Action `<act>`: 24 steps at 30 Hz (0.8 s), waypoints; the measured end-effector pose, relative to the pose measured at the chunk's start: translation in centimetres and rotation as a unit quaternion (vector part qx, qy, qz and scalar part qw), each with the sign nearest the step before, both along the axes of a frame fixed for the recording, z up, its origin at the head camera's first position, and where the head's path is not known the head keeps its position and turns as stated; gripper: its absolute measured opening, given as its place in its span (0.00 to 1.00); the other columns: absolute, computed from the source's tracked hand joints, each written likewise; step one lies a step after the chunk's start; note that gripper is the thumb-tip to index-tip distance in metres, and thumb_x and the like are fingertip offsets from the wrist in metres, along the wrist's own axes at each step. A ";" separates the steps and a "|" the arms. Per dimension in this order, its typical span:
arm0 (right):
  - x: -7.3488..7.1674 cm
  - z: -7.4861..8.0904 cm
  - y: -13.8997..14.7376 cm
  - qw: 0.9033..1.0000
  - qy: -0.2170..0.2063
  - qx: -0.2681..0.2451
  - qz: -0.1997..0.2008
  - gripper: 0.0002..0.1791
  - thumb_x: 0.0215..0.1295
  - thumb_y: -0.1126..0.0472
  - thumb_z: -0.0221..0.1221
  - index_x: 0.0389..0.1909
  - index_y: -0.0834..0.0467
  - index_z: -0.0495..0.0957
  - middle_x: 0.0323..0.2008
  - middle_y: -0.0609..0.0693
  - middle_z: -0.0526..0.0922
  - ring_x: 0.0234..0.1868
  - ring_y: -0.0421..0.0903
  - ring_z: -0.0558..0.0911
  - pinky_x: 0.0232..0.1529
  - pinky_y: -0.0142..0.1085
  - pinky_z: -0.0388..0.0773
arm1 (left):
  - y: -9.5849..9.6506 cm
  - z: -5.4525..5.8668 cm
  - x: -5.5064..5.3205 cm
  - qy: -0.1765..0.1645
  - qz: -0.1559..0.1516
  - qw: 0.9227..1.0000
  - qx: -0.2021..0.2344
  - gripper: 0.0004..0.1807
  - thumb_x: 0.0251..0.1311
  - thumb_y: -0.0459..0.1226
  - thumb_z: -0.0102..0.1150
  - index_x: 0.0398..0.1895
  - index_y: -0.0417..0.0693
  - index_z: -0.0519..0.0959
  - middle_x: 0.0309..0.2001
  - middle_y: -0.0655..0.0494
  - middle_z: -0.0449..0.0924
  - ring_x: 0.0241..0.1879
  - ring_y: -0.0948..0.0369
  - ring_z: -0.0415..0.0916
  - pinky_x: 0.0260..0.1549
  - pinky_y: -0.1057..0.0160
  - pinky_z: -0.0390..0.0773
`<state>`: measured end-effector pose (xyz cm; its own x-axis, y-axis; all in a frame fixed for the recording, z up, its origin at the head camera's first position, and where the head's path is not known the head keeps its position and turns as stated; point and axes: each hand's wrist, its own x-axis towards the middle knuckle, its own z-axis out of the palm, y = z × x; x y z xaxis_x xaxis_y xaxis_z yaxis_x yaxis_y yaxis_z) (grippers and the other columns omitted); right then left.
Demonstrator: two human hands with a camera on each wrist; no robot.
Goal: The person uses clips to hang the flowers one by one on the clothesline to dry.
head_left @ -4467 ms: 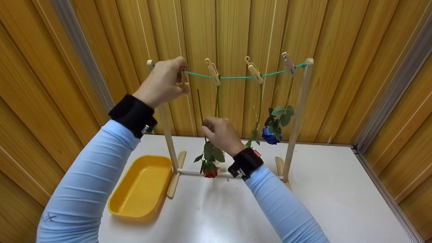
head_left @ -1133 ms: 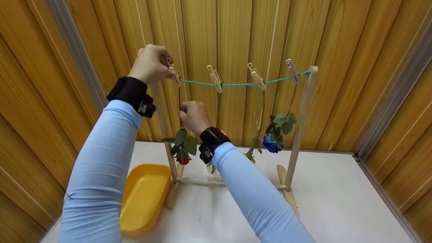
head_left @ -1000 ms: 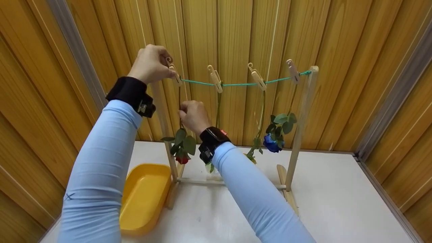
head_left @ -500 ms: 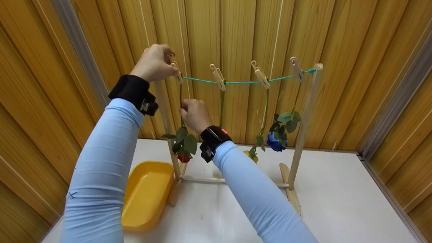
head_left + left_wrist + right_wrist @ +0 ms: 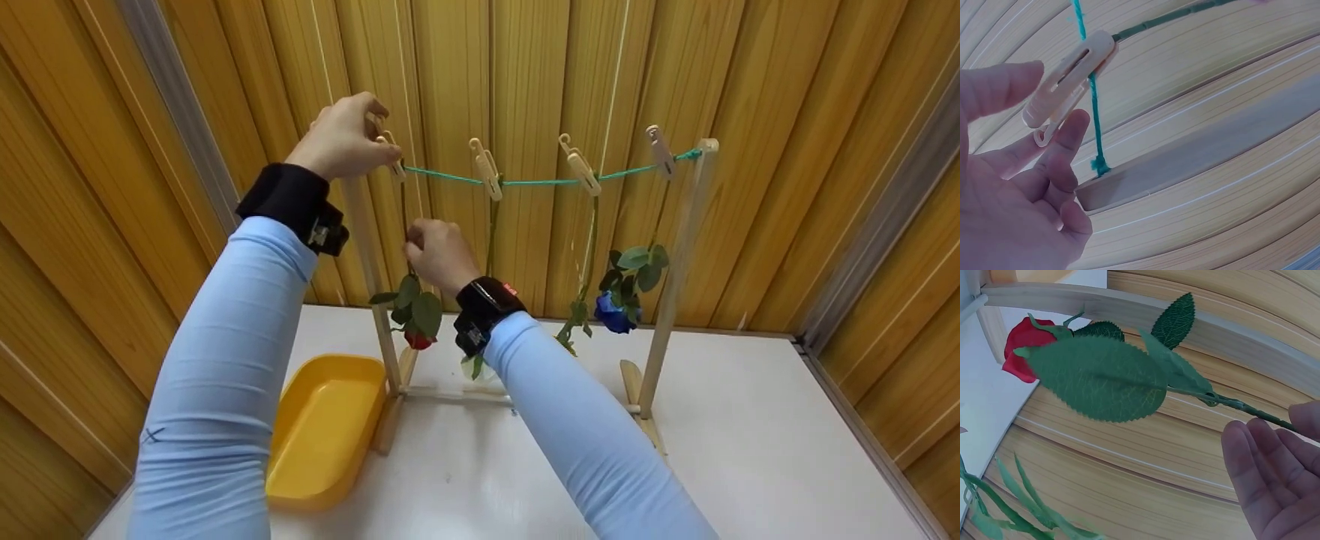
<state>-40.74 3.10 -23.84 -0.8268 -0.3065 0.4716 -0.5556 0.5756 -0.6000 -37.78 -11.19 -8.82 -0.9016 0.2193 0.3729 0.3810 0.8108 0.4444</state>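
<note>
A red artificial rose hangs head down at the left end of a green cord, its stem top clamped there by a beige clothespin. My left hand is around this clothespin; in the left wrist view the thumb stands apart from it and the other fingers lie loosely by its hooked end. Lower down, my right hand pinches the rose's stem between thumb and fingers, just above the leaves. The right fingertips are partly cut off at the edge of the right wrist view.
Further clothespins hold a blue rose, a yellow flower and a pale flower, partly behind the right arm. The cord spans a wooden frame. A yellow tray stands left on the white table.
The red rose went from the right hand below the cord to hanging in the leftmost clothespin. Lately the left fingers have spread from the clothespin, and the right hand has shifted slightly right with the stem.
</note>
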 end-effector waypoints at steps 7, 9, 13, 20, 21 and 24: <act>0.8 -0.3 2.4 0.999 -0.004 -0.004 0.052 0.13 0.77 0.64 0.57 0.55 0.66 0.81 0.50 0.60 0.86 0.48 0.52 0.84 0.51 0.39 0.83 | 0.6 -0.2 0.0 -0.009 -0.014 1.000 -0.010 0.37 0.74 0.40 0.56 0.79 0.37 0.55 0.68 0.36 0.72 0.67 0.44 0.70 0.64 0.46 0.73; 1.2 -0.5 3.3 0.998 0.008 -0.003 0.061 0.13 0.76 0.64 0.57 0.55 0.67 0.81 0.49 0.60 0.86 0.48 0.52 0.85 0.52 0.39 0.83 | 0.7 -0.4 0.2 0.001 -0.010 1.000 -0.016 0.37 0.75 0.41 0.55 0.80 0.38 0.54 0.70 0.36 0.68 0.69 0.44 0.67 0.65 0.46 0.71; 2.1 -1.2 5.2 0.996 0.029 -0.004 0.080 0.12 0.75 0.65 0.58 0.53 0.68 0.81 0.47 0.60 0.87 0.46 0.53 0.86 0.50 0.40 0.83 | 0.8 -1.1 0.8 0.029 0.007 0.999 -0.035 0.38 0.76 0.44 0.54 0.81 0.39 0.53 0.75 0.36 0.59 0.75 0.44 0.56 0.71 0.45 0.64; 4.1 -2.8 9.8 0.991 0.079 0.015 0.109 0.16 0.77 0.62 0.56 0.57 0.69 0.79 0.52 0.63 0.85 0.50 0.55 0.85 0.53 0.44 0.83 | 0.5 -3.4 2.3 0.095 0.002 0.995 -0.036 0.38 0.75 0.44 0.56 0.80 0.37 0.56 0.73 0.34 0.58 0.73 0.42 0.57 0.71 0.44 0.64; 4.4 -3.0 10.6 0.990 0.085 0.018 0.109 0.17 0.77 0.62 0.56 0.58 0.69 0.79 0.53 0.63 0.84 0.51 0.55 0.85 0.53 0.44 0.83 | 0.5 -3.7 2.5 0.104 -0.001 0.994 -0.032 0.38 0.75 0.44 0.57 0.79 0.36 0.56 0.72 0.34 0.59 0.72 0.42 0.58 0.70 0.44 0.64; 5.3 -3.5 12.7 0.990 0.096 0.033 0.098 0.18 0.78 0.61 0.56 0.60 0.68 0.79 0.56 0.63 0.83 0.54 0.56 0.84 0.55 0.47 0.83 | 0.6 -4.8 3.0 0.131 -0.006 0.991 -0.021 0.36 0.75 0.43 0.57 0.79 0.36 0.58 0.71 0.36 0.60 0.72 0.43 0.58 0.69 0.45 0.64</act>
<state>-35.43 15.83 -27.31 -0.6458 -0.4871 0.5879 -0.7603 0.4806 -0.4370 -34.81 -10.58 -13.65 -0.7723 0.2496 0.5841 0.4889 0.8207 0.2957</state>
